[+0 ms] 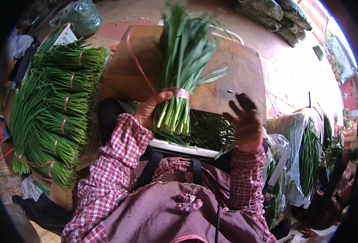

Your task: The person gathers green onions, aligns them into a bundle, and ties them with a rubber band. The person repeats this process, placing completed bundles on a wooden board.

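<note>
My left hand (151, 111) grips a bunch of flat green leafy stalks (185, 60), which look like garlic chives, by its banded lower part. A pinkish tape (182, 92) goes around the stalks, and a red strip (136, 63) trails from it over the wooden board (239, 73). The cut stem ends point towards me and the leaves away. To the right of the bunch, my right hand (245, 124) is raised with fingers spread, dark-stained and slightly blurred, holding nothing. Below the bunch, loose leaves (212, 130) lie in a white-rimmed tray (185, 148).
Several tied bunches (66, 103) are stacked in a crate at left. A filled plastic bag (85, 18) stands behind them. Plastic-wrapped bundles (267, 15) lie on the floor at upper right. More greens in clear plastic (297, 170) are at right. A person (22, 45) is partly visible at far left.
</note>
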`<state>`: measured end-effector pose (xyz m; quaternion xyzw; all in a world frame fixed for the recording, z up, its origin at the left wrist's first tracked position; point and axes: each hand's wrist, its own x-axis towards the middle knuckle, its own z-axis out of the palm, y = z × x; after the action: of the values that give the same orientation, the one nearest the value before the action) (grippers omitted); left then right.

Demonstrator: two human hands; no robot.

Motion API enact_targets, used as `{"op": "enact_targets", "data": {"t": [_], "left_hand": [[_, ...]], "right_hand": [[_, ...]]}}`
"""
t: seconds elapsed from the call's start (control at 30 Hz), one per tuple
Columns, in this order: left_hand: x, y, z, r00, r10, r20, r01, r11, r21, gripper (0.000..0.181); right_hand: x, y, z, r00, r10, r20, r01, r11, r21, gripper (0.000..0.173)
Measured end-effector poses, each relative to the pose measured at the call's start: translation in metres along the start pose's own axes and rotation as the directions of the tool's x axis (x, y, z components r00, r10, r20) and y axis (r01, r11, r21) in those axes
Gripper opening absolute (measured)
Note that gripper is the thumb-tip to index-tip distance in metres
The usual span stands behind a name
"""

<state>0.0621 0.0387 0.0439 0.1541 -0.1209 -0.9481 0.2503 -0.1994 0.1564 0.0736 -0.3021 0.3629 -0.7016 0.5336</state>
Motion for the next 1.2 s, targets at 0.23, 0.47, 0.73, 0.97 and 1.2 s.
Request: {"op": "enact_targets", "data": {"t": [0.23,0.47,0.73,0.97,1.2], "left_hand": [[-0.002,-0.038,0.011,0.927,0.362,0.098,-0.343,0.924,-0.168,0.051],[0.001,-0.042,0.02,0.899,0.431,0.082,-0.41,0.892,-0.188,0.044],[0.009,-0.059,0.034,0.812,0.578,0.081,-0.578,0.816,-0.026,0.044],[0.008,-0.07,0.041,0.795,0.604,0.056,-0.605,0.796,0.02,0.045],[0.002,-0.084,0.05,0.756,0.653,0.047,-0.653,0.748,0.116,0.051]], "right_hand": [[-0.06,0.038,0.029,0.959,0.229,-0.167,-0.245,0.966,-0.082,0.03],[-0.087,0.035,0.033,0.963,0.186,-0.195,-0.23,0.945,-0.233,0.023],[-0.1,0.013,0.074,0.997,-0.049,-0.056,0.01,0.834,-0.552,0.021],[-0.077,0.008,0.088,0.976,-0.195,-0.098,0.063,0.679,-0.732,0.018],[-0.058,0.02,0.095,0.927,0.119,-0.355,-0.235,0.924,-0.303,0.018]]}}
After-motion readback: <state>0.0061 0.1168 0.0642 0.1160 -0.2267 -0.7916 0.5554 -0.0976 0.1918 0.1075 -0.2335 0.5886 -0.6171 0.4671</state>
